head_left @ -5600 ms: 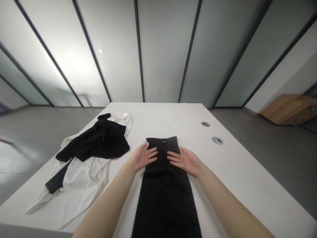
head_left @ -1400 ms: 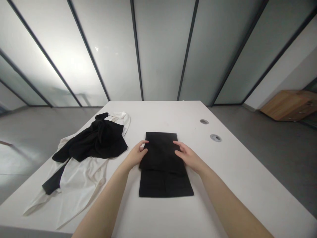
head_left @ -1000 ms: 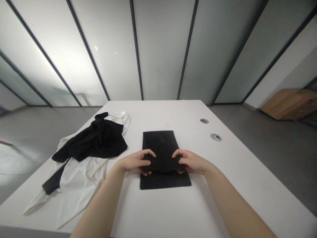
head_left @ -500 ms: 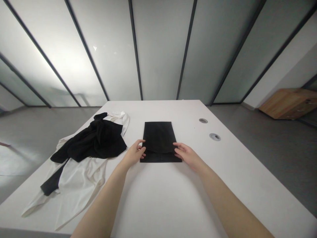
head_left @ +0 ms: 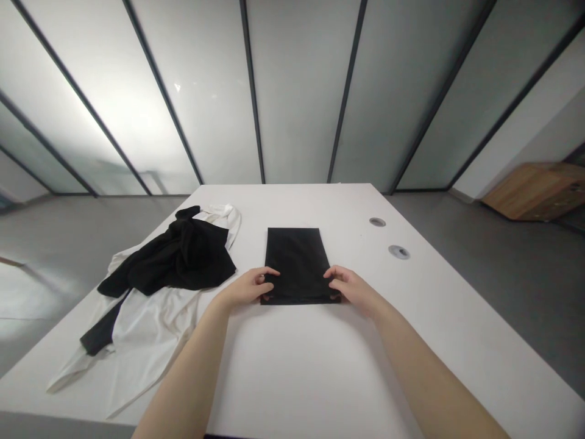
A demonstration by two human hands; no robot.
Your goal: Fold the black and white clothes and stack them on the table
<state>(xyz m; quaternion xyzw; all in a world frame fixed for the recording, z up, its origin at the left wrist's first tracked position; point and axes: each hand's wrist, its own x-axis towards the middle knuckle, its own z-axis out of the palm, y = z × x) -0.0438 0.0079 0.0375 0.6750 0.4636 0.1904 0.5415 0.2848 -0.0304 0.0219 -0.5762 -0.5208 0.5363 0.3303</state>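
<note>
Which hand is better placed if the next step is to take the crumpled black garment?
Probably the left hand: the crumpled black garment lies on its side of the table, close by. The right hand is farther away, at the opposite edge of the folded black cloth. Both hands touch it.

The folded black cloth (head_left: pixel 298 259) partly hides both hands (head_left: pixel 248 286) (head_left: pixel 351 286); a black garment (head_left: pixel 185 259) covers some of a white garment (head_left: pixel 150 332). The bottom edge crops a dark strip (head_left: pixel 223 436) beyond identifying.

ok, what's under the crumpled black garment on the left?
White cloth sticks out at its far and near edges. Whatever lies directly beneath the black garment is covered, so can't tell.
</note>
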